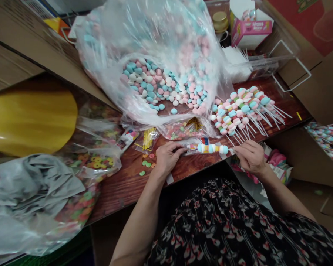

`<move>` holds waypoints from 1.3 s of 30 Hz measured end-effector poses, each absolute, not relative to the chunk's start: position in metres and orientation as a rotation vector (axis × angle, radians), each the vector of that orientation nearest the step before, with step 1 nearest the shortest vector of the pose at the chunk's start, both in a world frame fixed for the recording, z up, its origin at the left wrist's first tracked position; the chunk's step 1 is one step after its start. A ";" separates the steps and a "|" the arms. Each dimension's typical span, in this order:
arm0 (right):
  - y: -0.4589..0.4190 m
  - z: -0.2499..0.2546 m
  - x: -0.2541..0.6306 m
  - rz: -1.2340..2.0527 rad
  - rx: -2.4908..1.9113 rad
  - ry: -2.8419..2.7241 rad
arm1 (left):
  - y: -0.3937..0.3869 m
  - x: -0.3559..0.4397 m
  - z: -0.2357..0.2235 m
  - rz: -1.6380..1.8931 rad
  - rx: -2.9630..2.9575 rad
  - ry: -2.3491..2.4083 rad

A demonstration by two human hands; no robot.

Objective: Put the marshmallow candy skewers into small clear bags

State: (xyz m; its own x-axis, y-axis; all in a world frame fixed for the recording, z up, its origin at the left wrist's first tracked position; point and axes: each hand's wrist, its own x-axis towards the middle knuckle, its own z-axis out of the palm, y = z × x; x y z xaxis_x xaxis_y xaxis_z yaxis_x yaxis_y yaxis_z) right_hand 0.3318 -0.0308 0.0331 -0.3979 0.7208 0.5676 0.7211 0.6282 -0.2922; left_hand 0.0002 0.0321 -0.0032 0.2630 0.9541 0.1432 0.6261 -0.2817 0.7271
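My left hand [168, 159] presses on a clear printed plastic sleeve [191, 147] at one end of a candy skewer [212, 148], which has pale blue, white and orange pieces. My right hand [249, 157] pinches the skewer's white stick near the other end. Just beyond the skewer lies a heap of finished pastel candy skewers [244, 111]. A large clear bag of pink, white and blue candies [158, 83] slumps open behind my hands. Several gummy rings [147, 162] lie on the wooden table [138, 186] near my left wrist.
Bags of colourful gummy rings [96, 162], a grey plastic sheet [30, 188] and a yellow rounded object [30, 123] crowd the left. Gold twist ties [149, 138] lie near the table's middle. A pink box [251, 29] stands at the back; a cardboard box of wrapped skewers [326, 142] stands right.
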 end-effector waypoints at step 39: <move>0.029 0.059 0.339 0.029 -1.237 -2.554 | 0.032 -0.002 -0.009 0.743 2.169 1.299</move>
